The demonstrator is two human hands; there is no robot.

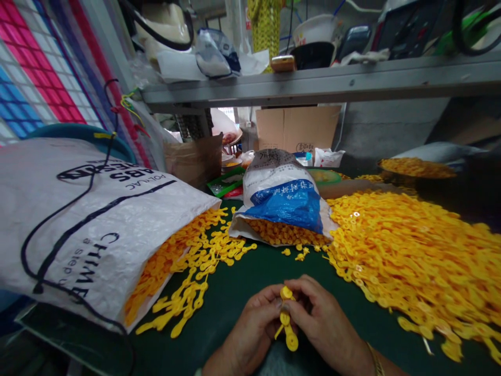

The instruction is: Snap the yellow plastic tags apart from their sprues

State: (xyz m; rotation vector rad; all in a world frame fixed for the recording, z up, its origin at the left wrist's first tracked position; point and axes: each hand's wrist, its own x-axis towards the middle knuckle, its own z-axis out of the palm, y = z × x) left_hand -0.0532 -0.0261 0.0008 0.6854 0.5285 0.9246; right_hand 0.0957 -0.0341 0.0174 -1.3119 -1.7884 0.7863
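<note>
Between my two hands, low in the middle of the head view, is a yellow plastic piece (291, 340) with round discs along a narrow strip. My left hand (254, 326) pinches it from the left with thumb and fingers. From the other side my right hand (323, 313) grips it, thumb pressed against its middle. One disc sticks up above the fingertips and another hangs below; the part under the thumbs is hidden. A large heap of similar yellow pieces (415, 250) lies to the right. More loose yellow pieces (188, 300) spread out at the left.
A white sack (78, 209) with yellow pieces at its mouth lies at left. A blue-and-white bag (285, 201) holding small orange-yellow parts lies ahead on the dark green table (235, 282). A metal shelf beam (313, 83) crosses above, with a cardboard box (297, 128) behind.
</note>
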